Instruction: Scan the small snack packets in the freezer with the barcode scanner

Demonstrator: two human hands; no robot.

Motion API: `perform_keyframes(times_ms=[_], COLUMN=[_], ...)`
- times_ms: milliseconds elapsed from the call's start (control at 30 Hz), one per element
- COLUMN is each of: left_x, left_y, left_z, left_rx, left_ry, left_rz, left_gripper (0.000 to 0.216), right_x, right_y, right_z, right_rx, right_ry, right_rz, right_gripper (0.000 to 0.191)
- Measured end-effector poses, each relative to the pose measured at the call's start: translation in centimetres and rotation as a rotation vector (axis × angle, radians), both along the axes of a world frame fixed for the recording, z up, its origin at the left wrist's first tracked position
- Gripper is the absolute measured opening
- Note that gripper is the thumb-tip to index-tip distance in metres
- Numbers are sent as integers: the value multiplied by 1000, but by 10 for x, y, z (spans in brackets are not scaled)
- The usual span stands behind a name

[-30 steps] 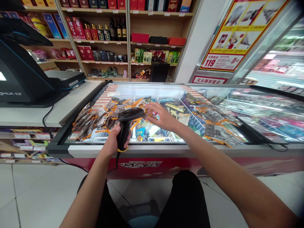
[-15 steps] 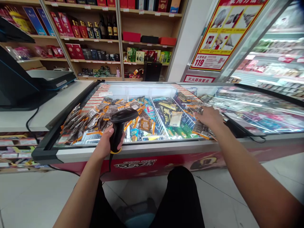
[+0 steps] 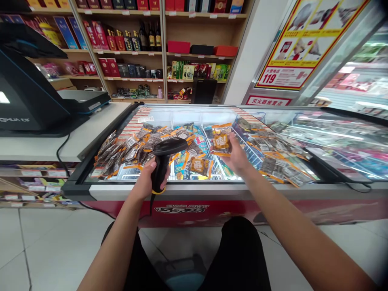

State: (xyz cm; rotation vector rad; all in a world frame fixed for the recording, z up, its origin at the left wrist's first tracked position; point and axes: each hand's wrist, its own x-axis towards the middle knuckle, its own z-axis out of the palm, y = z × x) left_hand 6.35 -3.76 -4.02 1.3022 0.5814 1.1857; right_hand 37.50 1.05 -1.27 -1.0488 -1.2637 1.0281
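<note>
My left hand (image 3: 148, 178) is wrapped round the grip of a black barcode scanner (image 3: 169, 146), whose head points to the right over the glass. In my right hand (image 3: 238, 157) is an orange-edged snack packet (image 3: 221, 140), pinched at its right side and raised above the freezer lid. Loose brown and orange packets (image 3: 118, 151) lie heaped on the glass left of the scanner. Another packet (image 3: 199, 165) lies flat between the two hands. More packets (image 3: 280, 165) are spread to the right of my right forearm.
The chest freezer (image 3: 224, 193) has a glass top, with wire baskets and colourful packs beneath. A dark checkout machine (image 3: 30, 89) stands on the white counter (image 3: 100, 133) at left. Shelves (image 3: 130, 51) of boxes and bottles rise behind. My knees are close to the freezer's red front.
My right hand has moved left from the packets on the right and now holds one up. The view has shifted slightly left. My left hand still grips the scanner.
</note>
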Motion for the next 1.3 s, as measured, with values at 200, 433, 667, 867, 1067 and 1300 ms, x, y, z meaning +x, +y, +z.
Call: perform_keyframes(times_ms=[200, 433, 667, 867, 1067, 1300], left_x=[-2, -2, -1, -3, -5, -7], left_y=[1, 2, 1, 2, 1, 1], left_z=[-5, -7, -3, -5, -7, -6], left_rx=[13, 1, -6, -11, 15, -38], left_ry=[-8, -10, -10, 40, 108, 139], left_rz=[-37, -43, -38, -39, -85, -132], left_gripper=[50, 52, 53, 53, 49, 52], right_x=[-36, -36, -34, -38, -45, -46], right_y=[0, 9, 13, 18, 21, 22], right_z=[-4, -3, -5, -7, -2, -4], right_rx=[17, 33, -32, 13, 219, 211], right_ry=[94, 83, 146, 157, -11, -90], right_rz=[11, -211, -172, -200, -292, -296], right_gripper=[63, 53, 56, 42, 44, 48])
